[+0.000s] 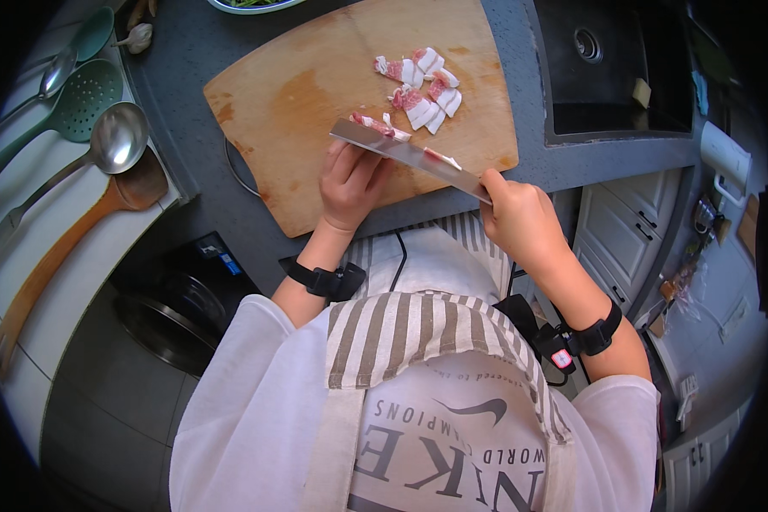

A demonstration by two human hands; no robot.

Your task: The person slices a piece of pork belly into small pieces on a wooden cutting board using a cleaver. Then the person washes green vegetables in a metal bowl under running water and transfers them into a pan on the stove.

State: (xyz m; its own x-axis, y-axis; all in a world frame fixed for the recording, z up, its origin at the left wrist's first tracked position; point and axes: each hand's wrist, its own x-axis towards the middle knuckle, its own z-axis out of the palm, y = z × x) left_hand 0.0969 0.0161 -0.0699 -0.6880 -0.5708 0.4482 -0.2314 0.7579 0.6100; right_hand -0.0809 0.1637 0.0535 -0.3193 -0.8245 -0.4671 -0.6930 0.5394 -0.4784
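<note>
My right hand grips the handle end of a cleaver-like kitchen knife, whose wide blade reaches leftward over a wooden cutting board. Just on the near side of the blade is my left hand, its fingertips partly hidden by the metal; whether they hold meat cannot be told. A strip of raw fatty meat lies along the far side of the blade, and a thin slice rests by the blade nearer the handle. Several cut slices of meat sit in a loose pile farther back on the board.
A black sink with a sponge lies right of the board. Ladles and a wooden spatula lie on the white tiled ledge at left. Garlic and a bowl of greens are at the back.
</note>
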